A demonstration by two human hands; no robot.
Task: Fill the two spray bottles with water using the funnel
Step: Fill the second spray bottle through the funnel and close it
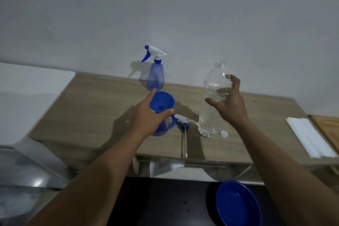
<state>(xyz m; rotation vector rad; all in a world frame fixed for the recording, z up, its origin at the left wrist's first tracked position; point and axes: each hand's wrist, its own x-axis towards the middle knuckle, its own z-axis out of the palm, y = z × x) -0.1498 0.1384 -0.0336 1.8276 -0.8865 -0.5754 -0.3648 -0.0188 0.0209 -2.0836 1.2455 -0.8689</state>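
A blue funnel [162, 102] sits in the neck of a blue spray bottle [162, 127] near the table's front. My left hand [149, 116] grips that bottle's neck, just under the funnel. Its removed spray head [182, 121], with a long tube, lies on the table beside it. A second spray bottle [155, 75] with its trigger head on stands upright by the wall. A clear water bottle [213, 101], uncapped and partly filled, stands to the right. My right hand [228, 103] is spread open around its front, not clearly touching it. Its white cap [224, 134] lies at its base.
The wooden table [102, 108] ends close in front of me. A blue bowl [238, 205] sits below on a dark surface. White strips [310, 137] lie at the table's right end and a white appliance [27, 101] stands left.
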